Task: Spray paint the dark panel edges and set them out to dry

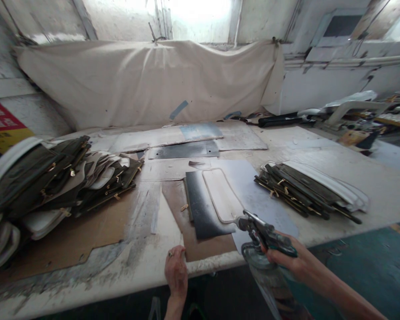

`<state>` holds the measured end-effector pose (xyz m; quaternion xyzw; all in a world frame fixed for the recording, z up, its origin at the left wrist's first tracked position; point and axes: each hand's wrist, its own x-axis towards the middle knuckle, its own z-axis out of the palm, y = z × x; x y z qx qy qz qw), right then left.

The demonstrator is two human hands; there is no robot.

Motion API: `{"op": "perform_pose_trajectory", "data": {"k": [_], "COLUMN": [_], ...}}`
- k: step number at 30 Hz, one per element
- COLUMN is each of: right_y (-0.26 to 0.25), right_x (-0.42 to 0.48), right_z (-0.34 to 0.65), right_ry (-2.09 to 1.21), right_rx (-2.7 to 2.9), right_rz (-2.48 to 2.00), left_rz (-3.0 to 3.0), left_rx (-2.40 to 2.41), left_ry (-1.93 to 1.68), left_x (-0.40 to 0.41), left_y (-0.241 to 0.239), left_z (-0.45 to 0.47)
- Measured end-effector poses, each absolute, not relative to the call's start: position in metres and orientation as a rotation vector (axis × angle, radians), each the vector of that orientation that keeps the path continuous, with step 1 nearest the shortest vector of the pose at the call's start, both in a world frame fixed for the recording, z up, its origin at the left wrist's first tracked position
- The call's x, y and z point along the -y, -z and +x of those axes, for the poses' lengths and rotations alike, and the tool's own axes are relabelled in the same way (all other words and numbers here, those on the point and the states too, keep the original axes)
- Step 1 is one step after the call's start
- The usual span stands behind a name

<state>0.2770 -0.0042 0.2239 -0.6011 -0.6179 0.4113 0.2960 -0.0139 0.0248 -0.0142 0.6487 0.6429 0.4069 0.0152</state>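
My right hand [283, 253] is wrapped round the handle of a spray gun [265, 229] with a cup hanging below it. The nozzle is at the lower right corner of a pale rounded panel [223, 195] with a raised border. Left of that panel lies a black sheet [203, 209] with a whitish, misted edge. Beneath them, a dark piece with a gold zipper pull [184, 207] sticks out on the left, above a brown board [206, 249]. My left hand [176, 271] rests at the table's front edge, fingers curled; what they hold, if anything, is hidden.
Dark zippered pieces with white parts are piled on the left [63, 178], and a smaller stack [306, 186] lies at right. Flat boards [186, 149] lie further back. A beige cloth [146, 84] hangs behind the table. Equipment [350, 111] stands at the far right.
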Motion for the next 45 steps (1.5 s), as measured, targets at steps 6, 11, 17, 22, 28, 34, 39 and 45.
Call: {"op": "perform_pose_trajectory", "data": {"k": [6, 11, 17, 22, 28, 34, 39, 45], "right_y": [-0.223, -0.217, -0.213, -0.213, -0.218, -0.217, -0.211, -0.217], "right_x": [-0.002, 0.002, 0.014, 0.022, 0.028, 0.029, 0.024, 0.018], "right_z": [0.276, 0.276, 0.28, 0.285, 0.287, 0.29, 0.29, 0.282], "right_ry": [-1.125, -1.146, -1.154, -1.185, -1.145, -1.183, -1.178, -1.169], "right_rx": [1.687, 1.686, 1.675, 1.668, 1.659, 1.657, 1.641, 1.626], "right_rz": [-1.583, -1.59, -1.575, -1.582, -1.611, -1.61, -1.557, -1.56], "left_rz": [2.027, 2.031, 2.026, 2.03, 2.009, 2.025, 2.016, 2.047], "left_rx": [-2.021, -2.021, -2.009, -2.001, -1.99, -1.98, -1.99, -2.002], "left_ry": [-1.261, -1.277, -1.275, -1.286, -1.259, -1.292, -1.273, -1.307], "left_x": [-0.022, -0.021, -0.02, -0.019, -0.018, -0.017, -0.017, -0.016], "left_y": [0.012, 0.011, 0.013, 0.014, 0.014, 0.014, 0.01, 0.007], "left_z": [-0.015, -0.017, -0.016, -0.014, -0.013, -0.012, -0.009, -0.009]}}
